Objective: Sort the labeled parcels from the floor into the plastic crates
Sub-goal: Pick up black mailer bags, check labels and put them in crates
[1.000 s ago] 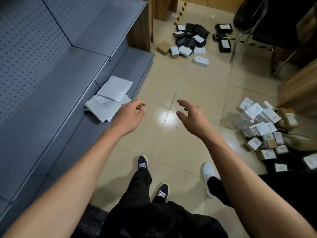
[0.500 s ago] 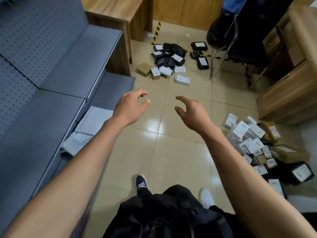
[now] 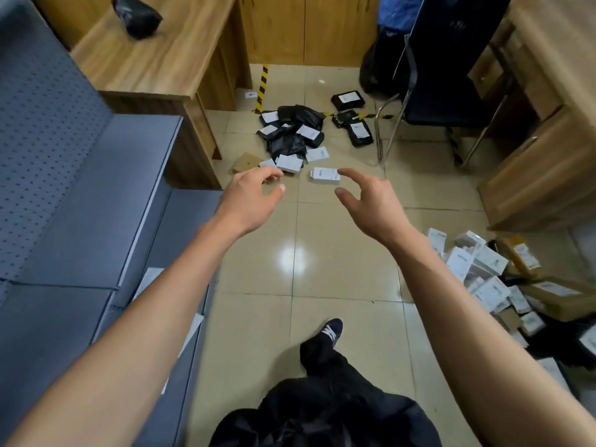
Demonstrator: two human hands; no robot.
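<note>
A heap of labeled parcels [image 3: 295, 137], black bags and small white boxes, lies on the tiled floor ahead. One white box [image 3: 325, 174] sits alone at its near edge, and a brown carton [image 3: 246, 161] lies at its left. Two black parcels [image 3: 350, 100] lie further right. A second pile of white and brown boxes [image 3: 490, 279] covers the floor at the right. My left hand [image 3: 250, 196] and my right hand [image 3: 371, 201] reach forward, fingers loosely curved, both empty. No plastic crate is in view.
Grey metal shelving [image 3: 80, 204] runs along the left, with white mailers [image 3: 151, 279] partly hidden by my left arm. A wooden desk [image 3: 154, 59] carries a black bag [image 3: 137, 16]. A black chair [image 3: 442, 75] and wooden drawers [image 3: 541, 156] stand at the right.
The view has swung up and forward toward the far heap of parcels. Both hands have stretched further out, staying empty. The white mailers on the shelf have slipped behind my left arm.
</note>
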